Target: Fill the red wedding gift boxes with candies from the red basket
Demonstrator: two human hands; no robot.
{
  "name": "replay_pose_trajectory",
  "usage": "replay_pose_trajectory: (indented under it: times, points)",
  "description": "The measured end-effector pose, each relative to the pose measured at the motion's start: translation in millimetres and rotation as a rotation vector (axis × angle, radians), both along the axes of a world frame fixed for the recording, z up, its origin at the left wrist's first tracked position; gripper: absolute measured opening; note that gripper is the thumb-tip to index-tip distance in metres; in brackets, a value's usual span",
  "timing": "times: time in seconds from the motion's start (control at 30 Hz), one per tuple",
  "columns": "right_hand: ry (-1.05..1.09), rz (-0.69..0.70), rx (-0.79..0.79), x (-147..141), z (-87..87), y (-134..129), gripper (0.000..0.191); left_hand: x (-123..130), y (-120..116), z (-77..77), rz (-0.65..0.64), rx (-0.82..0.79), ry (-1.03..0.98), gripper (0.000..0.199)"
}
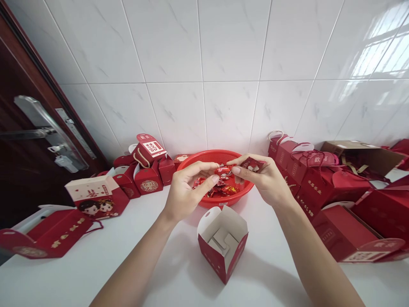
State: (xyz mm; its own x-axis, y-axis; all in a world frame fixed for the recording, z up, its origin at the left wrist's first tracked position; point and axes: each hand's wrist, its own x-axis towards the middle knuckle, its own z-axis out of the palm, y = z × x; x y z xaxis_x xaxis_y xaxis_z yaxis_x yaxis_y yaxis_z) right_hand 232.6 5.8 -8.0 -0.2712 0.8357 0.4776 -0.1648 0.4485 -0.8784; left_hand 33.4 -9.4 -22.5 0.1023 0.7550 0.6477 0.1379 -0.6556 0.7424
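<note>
Above a red plastic basket [220,201], my left hand [188,185] pinches a red wrapped candy [224,169] between thumb and fingers. My right hand [266,179] is closed too, with its thumb at the other end of that candy. A dark red wrapped candy [252,163] also sits in my right hand, by the bent index finger. Several shiny red and gold wrapped candies [228,190] lie in the basket, partly hidden by my hands. In front of the basket stands an open red gift box [220,251], its white inside facing up, nothing visible in it.
Red gift boxes [148,181] stand at the left, one with a cartoon couple [97,196]. More red boxes [332,183] crowd the right, beside an open brown carton [361,151]. A tiled wall [230,111] rises behind the white table [159,273]; a door handle [51,132] is far left.
</note>
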Motion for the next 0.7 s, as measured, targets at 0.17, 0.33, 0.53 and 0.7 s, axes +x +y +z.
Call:
replay_pose_trajectory:
  times: [0.17, 0.33, 0.53, 0.7]
  points:
    - [-0.008, -0.017, 0.027, 1.5, -2.6, 1.8, 0.020, 0.3, 0.8, 0.9, 0.009, -0.010, -0.006, 0.018]
    - [0.020, 0.040, 0.085, 2.4, -4.5, 3.3, 0.012, 0.7, 2.2, 3.5, 0.018, 0.003, -0.026, 0.013]
    - [-0.007, 0.076, 0.213, 5.5, -6.3, 6.3, 0.013, -0.7, 5.3, 2.9, 0.015, -0.012, -0.073, 0.013]
    - [-0.050, 0.046, 0.273, 6.9, -7.1, 4.8, 0.008, -4.1, 5.0, 1.8, -0.028, -0.045, -0.103, 0.008]
